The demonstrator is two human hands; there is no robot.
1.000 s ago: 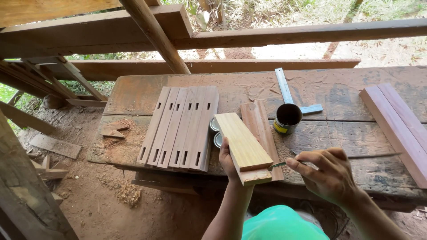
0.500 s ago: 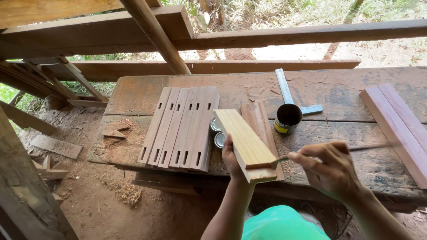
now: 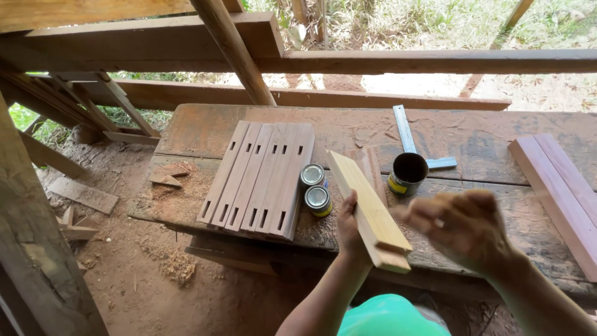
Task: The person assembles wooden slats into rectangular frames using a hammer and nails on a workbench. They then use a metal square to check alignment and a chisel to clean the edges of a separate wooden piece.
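Observation:
My left hand [image 3: 348,231] grips a pale wooden slat [image 3: 368,205] from underneath, holding it tilted above the workbench [image 3: 497,140]. My right hand [image 3: 461,225] is just right of the slat's near end, blurred by motion, with its fingers bunched toward the slat. The thin brush it held a moment ago is lost in the blur. An open dark tin [image 3: 407,173] stands on the bench behind the slat.
Several slotted reddish slats [image 3: 261,177] lie side by side on the left of the bench. Two small closed tins [image 3: 316,188] stand beside them. A metal square [image 3: 407,134] lies behind the open tin. Reddish boards [image 3: 559,186] lie at the right. Sawdust and scraps [image 3: 81,196] cover the ground.
My right hand, which held a thin brush at the slat's near end, has swung quickly and is now blurred. The left hand has lifted and tilted the slat a little.

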